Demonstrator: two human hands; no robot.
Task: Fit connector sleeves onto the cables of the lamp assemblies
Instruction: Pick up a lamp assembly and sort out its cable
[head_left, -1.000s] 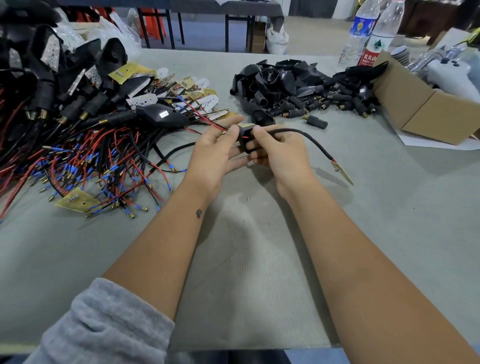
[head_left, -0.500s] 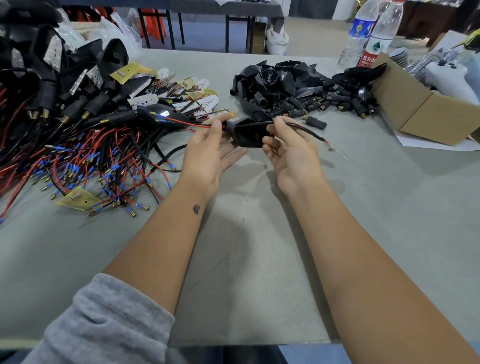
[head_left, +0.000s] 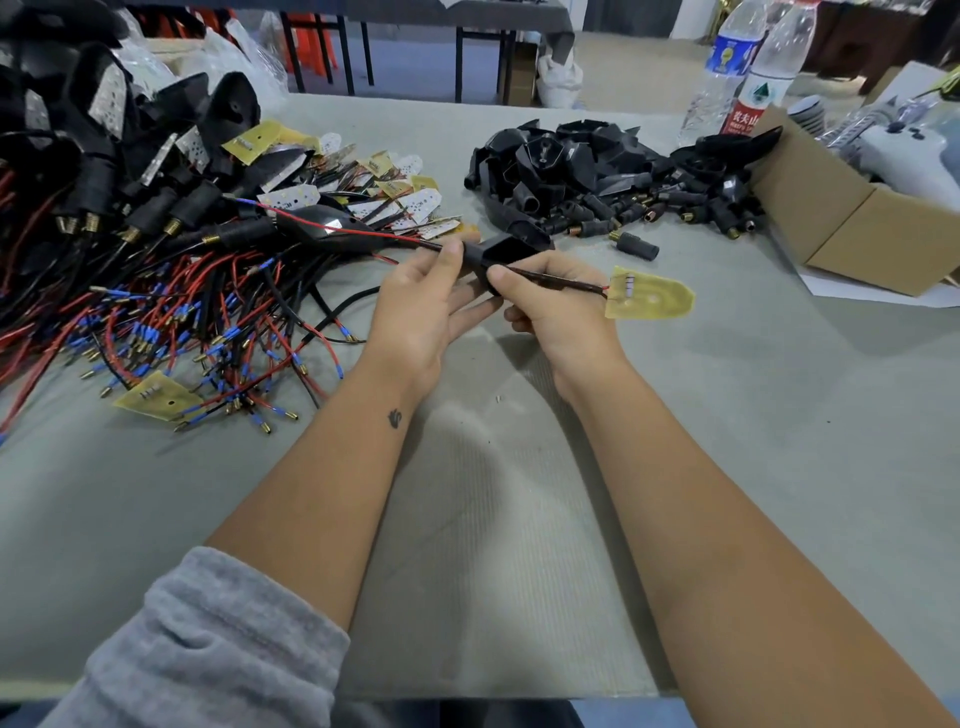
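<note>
Left grip (head_left: 423, 306) pinches glossy black sleeve (head_left: 501, 252) | right grip (head_left: 553, 306) pinches thin cable (head_left: 563, 283) | flat yellow board (head_left: 649, 293)

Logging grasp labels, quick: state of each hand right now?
Left hand: thumb and fingers pinch the black housing.
Right hand: pinches the cable running to the yellow board.

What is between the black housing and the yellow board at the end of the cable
Nothing visible except the right hand, which pinches the cable between the black housing and the yellow board.
</note>
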